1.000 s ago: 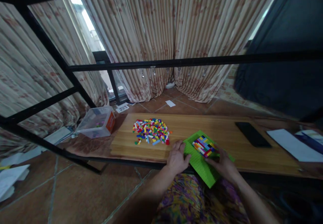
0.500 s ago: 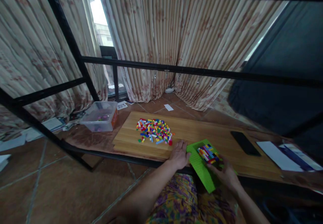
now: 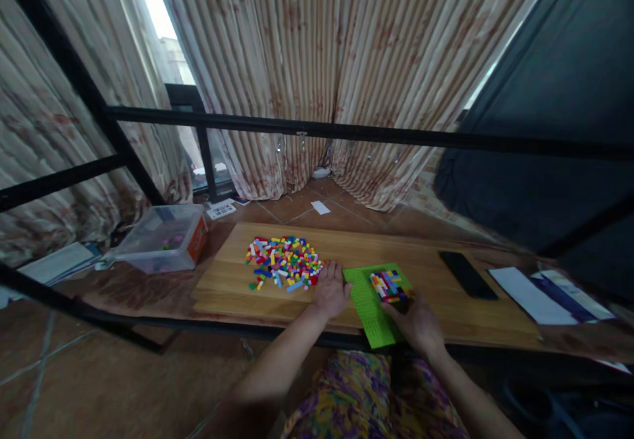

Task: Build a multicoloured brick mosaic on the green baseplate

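My left hand [image 3: 331, 290] rests flat on the wooden board [image 3: 421, 261], fingers stretched out. It lies between a pile of loose multicoloured toy bricks [image 3: 287, 262] and a green baseplate [image 3: 369, 313], with the thumb near the plate's left edge. On the plate sits a low block of coloured bricks [image 3: 389, 286], packed tightly together. My right hand [image 3: 421, 325] is wrapped round the near right side of this brick block, thumb along its front edge. Its other fingers are partly hidden.
A clear plastic box [image 3: 166, 254] with a few pieces inside stands left of the board. A black phone-like slab [image 3: 466, 275] and white paper [image 3: 529, 297] lie to the right. A black metal bar [image 3: 371, 134] crosses ahead, before the curtains [image 3: 267, 63].
The green baseplate, which hung tilted over the board's front edge, now lies flatter and further onto the board. My right hand moved with it. The camera view has shifted too.
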Demonstrator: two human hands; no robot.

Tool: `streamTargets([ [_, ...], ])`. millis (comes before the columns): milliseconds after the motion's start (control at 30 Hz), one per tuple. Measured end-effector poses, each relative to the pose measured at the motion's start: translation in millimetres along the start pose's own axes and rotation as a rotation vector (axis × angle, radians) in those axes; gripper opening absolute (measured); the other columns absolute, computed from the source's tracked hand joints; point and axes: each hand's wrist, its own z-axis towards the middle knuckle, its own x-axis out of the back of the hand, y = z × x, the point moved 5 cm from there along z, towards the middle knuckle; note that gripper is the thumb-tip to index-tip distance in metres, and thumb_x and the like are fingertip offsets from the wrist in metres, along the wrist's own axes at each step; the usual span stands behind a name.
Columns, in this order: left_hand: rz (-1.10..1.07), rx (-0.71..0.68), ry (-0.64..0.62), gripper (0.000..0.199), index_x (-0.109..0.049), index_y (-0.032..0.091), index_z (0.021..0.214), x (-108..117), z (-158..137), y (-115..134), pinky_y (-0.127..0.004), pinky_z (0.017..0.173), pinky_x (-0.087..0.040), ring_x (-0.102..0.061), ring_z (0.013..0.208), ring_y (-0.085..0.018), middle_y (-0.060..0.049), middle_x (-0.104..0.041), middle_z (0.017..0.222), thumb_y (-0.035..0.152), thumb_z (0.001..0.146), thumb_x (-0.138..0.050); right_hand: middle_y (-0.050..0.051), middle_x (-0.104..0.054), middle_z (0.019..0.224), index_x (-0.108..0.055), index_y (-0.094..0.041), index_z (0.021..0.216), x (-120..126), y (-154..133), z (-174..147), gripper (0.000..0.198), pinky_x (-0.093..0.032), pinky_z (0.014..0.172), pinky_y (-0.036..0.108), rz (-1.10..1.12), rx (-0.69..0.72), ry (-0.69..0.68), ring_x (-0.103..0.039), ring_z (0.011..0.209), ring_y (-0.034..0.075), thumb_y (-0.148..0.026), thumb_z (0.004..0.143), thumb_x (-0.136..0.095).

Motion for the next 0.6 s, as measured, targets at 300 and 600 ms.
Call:
streamTargets([
  [300,0.040,0.032,0.165,0.053,-0.039,0.006,0.137,7.4,0.9,-21.9,-0.048,0.114,-0.032,-0.032,0.140,-0.028,-0.022,-0.045,0.142,0.035,0.093,-0.040,0.023,-0.061,0.119,-0.037,-0.010,0.133,-14.2,-41.2,23.6,0.085,-0.051,0.078,0.044,-0.052,-0.021,-0.047,-0.065,0.099,0.037,-0.071,0.076,-0.050],
  [600,0.108,0.097,0.201,0.050,-0.039,0.009,0.137,14.3,1.2,-28.0,-0.050,0.111,-0.037,-0.039,0.136,-0.029,-0.020,-0.045,0.142,0.037,0.095,-0.038,0.020,-0.060,0.120,-0.034,-0.009,0.138,-30.2,-75.9,37.1,0.070,-0.049,0.086,0.039,0.188,0.115,-0.084,-0.062,0.104,0.031,-0.048,0.083,-0.052],
])
